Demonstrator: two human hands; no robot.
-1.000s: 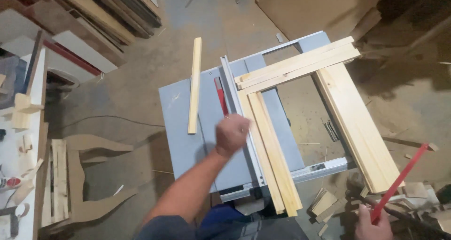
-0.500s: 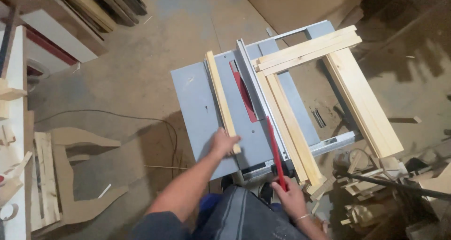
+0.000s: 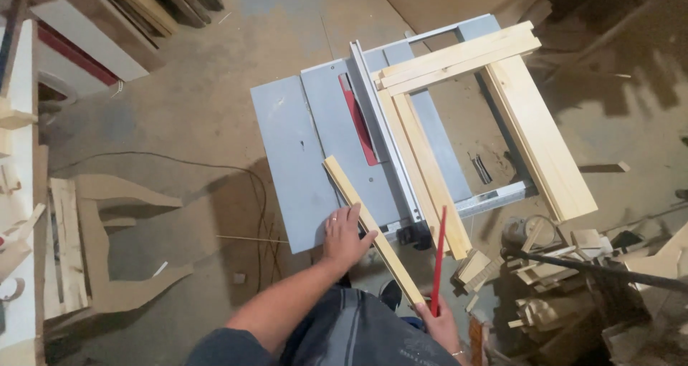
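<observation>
Wood strip (image 3: 371, 226) lies angled on table saw (image 3: 315, 158), short of the red insert (image 3: 358, 119), uncut. Left hand (image 3: 345, 233) fingers spread flat on it. Right hand (image 3: 438, 324) fingers clamped on red push stick (image 3: 437, 258).

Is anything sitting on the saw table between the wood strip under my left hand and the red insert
Nothing visible. The left hand rests on the strip, and the grey table between it and the red insert is bare.

The flat metal table-saw surface (image 3: 301, 144) is pale grey-blue, with a red insert strip (image 3: 358, 122) set in it. The long thin wooden strip (image 3: 369, 226) and the stacked wooden boards (image 3: 537, 137) are pale yellow pine. The slim push stick (image 3: 438, 258) is bright red. The concrete floor (image 3: 201, 87) is dusty grey-brown.
</observation>
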